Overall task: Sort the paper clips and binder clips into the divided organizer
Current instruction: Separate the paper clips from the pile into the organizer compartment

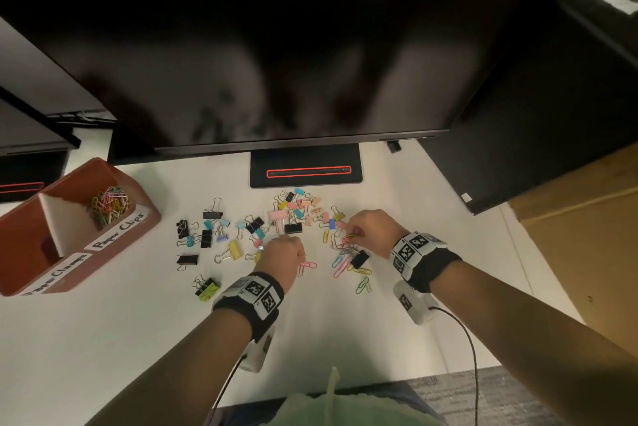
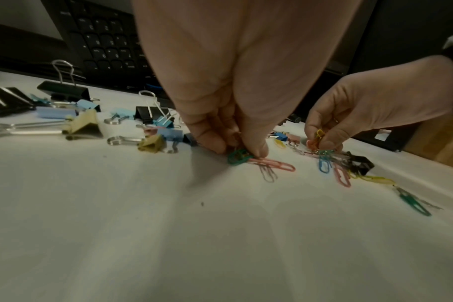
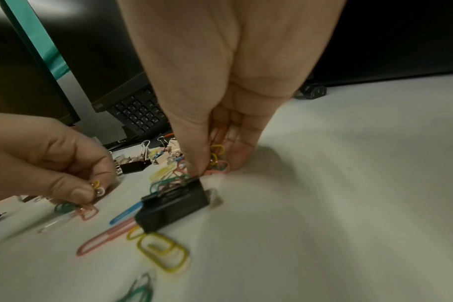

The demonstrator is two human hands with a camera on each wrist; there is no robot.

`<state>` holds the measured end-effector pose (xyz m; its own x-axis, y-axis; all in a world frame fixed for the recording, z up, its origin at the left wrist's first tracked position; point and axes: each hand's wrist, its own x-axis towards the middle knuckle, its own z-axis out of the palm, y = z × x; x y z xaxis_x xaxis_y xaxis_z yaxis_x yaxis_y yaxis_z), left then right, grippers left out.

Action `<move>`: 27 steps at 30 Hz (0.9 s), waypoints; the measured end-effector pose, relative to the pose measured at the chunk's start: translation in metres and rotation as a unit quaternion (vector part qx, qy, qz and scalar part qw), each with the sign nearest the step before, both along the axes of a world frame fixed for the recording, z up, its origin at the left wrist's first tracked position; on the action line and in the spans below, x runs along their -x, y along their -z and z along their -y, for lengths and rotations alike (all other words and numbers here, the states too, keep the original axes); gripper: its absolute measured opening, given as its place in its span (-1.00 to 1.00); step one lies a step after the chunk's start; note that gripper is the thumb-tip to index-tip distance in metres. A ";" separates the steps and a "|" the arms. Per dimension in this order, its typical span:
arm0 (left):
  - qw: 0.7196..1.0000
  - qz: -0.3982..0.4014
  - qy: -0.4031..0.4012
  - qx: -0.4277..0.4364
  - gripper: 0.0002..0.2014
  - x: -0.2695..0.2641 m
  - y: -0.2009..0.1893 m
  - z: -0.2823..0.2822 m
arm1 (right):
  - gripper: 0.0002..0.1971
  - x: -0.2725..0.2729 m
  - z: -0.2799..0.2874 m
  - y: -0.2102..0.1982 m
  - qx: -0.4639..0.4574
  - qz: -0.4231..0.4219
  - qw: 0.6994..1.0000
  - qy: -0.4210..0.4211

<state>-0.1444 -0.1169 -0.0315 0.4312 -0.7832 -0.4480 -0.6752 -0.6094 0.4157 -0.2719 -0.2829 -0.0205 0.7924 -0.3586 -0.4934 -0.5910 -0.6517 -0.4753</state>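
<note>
Coloured paper clips (image 1: 345, 258) and binder clips (image 1: 293, 215) lie scattered on the white desk. My left hand (image 1: 283, 253) pinches small paper clips (image 2: 239, 156) at the desk surface, beside a pink clip (image 2: 274, 164). My right hand (image 1: 369, 230) holds a bunch of paper clips (image 3: 217, 155) in its curled fingers, just above a black binder clip (image 3: 173, 208). The red-brown divided organizer (image 1: 103, 242) stands at the left; its far compartment, labelled Paper Clips, holds several paper clips (image 1: 108, 204). The near compartment looks empty.
A large monitor (image 1: 276, 46) overhangs the desk's far side, its stand base (image 1: 305, 170) just behind the clips. A keyboard (image 2: 103, 40) sits under it. A cardboard box (image 1: 587, 236) stands at the right. Bare desk (image 1: 138, 339) lies near me.
</note>
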 end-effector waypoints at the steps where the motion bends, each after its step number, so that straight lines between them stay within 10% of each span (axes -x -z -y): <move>1: 1.000 -0.009 -0.009 0.012 -0.85 -0.002 -0.002 -0.003 | -0.80 -0.001 0.001 -0.003 0.004 0.009 1.000 0.001; 16: 0.905 -0.050 -0.356 0.227 -0.82 -0.201 -0.120 -0.139 | -0.85 -0.235 -0.141 -0.093 -0.031 0.273 0.958 -0.080; 19: 0.901 0.040 -0.391 0.184 -0.89 -0.243 -0.125 -0.162 | -0.80 -0.299 -0.184 -0.102 -0.047 0.252 0.963 -0.081; 27: 0.912 -0.089 -0.379 0.128 -0.82 -0.270 -0.098 -0.177 | -0.70 -0.334 -0.212 -0.083 -0.048 0.176 0.980 -0.073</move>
